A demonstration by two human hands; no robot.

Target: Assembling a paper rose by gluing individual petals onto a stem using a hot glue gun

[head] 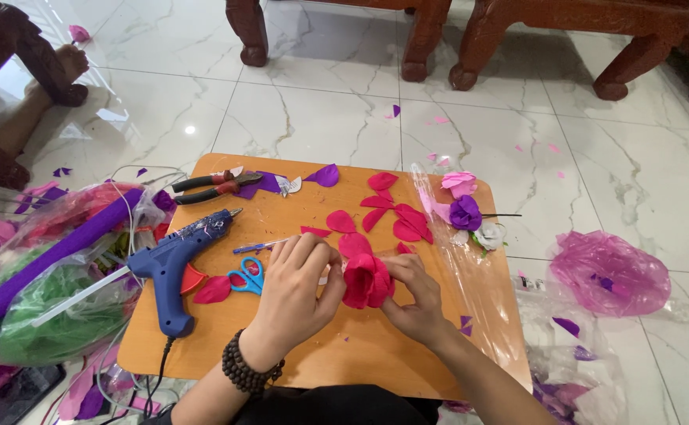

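Wood tabletop [344, 354] on marble floor [313, 118] carries glue gun [173, 267] w/ nozzle off to the side, loose petals [395, 212] in reach, & at front-centre both hands, left [297, 291] + right [415, 295], fingers clamped round red paper rose [366, 279], prob. pressing a petal on.

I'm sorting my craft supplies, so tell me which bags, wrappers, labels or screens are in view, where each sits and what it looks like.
Clear bag: floor, left of the board; bulging with green, pink and purple paper.
Cellophane sheet: over the board's right edge; long, transparent, glossy.
Pink bag: floor, right; crumpled, translucent, rounded.
Clear wrappers: floor, lower right; crinkled, holding purple scraps.
Small label: floor beside the pink bag; white, too small to describe.
Screens: none.
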